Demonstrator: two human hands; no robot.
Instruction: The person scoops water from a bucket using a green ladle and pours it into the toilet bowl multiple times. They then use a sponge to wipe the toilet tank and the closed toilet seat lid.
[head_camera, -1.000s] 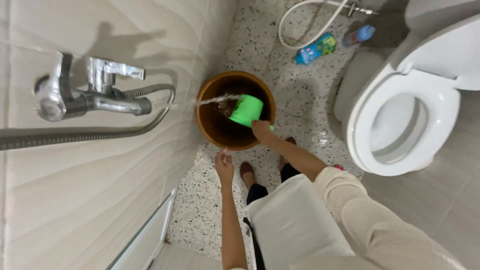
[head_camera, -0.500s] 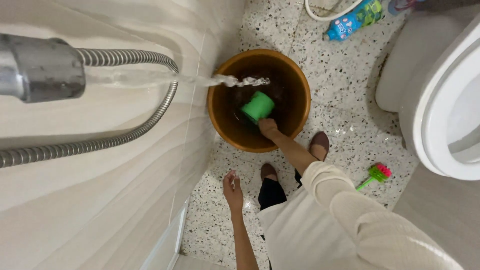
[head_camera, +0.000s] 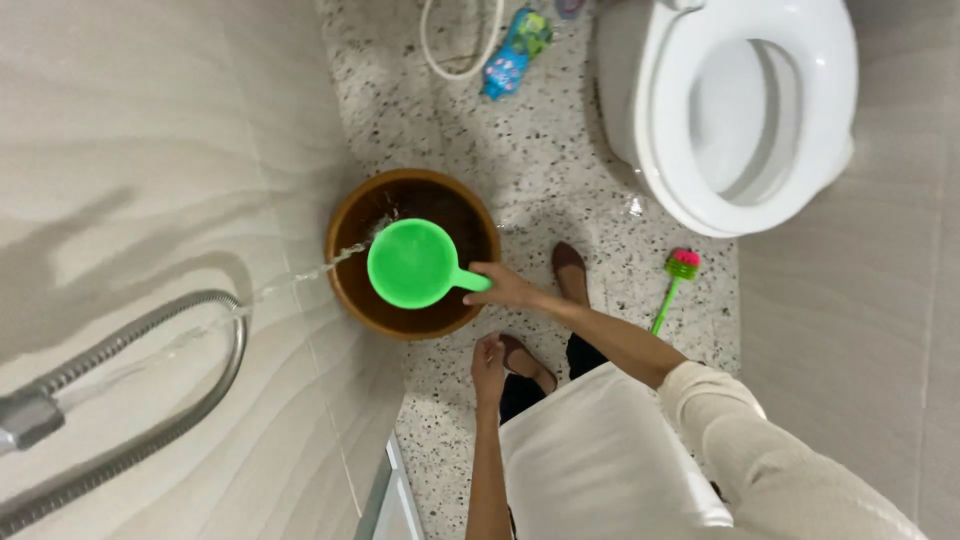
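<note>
Green scoop (head_camera: 413, 264), round-bowled with a short handle, hangs level over the mouth of a brown bucket (head_camera: 352, 292), its open side up. The right hand (head_camera: 507, 288) has its grip closed around the scoop's handle, fingers wrapped over it, so the bowl sits just to the far side of that grip, toward the tiled wall (head_camera: 150, 170). A thin stream of water (head_camera: 300, 278) arcs in from the wall side and meets the scoop's rim beyond the grip. The bucket stands on the floor right under the grip, hard against the foot of the wall.

The left hand (head_camera: 489, 366) hangs close below the right grip, nearer the body; it has hold of nothing, fingers loosely curled, how far open I cannot tell.

The floor (head_camera: 560, 170) is pale speckled terrazzo, wet-looking in patches. The wall is cream tile with a soft wavy grain, and a ribbed metal shower hose (head_camera: 150, 380) loops across it, well apart from the grip. Past the right forearm, a green-handled brush with a pink and green head (head_camera: 678, 275) lies on the floor. Farther out stands a white toilet (head_camera: 745, 110), seat down and lid up. Well beyond the bucket lie a colourful bottle (head_camera: 512, 50) and a loop of white hose (head_camera: 460, 45). Two dark shoes show beneath the grip.
</note>
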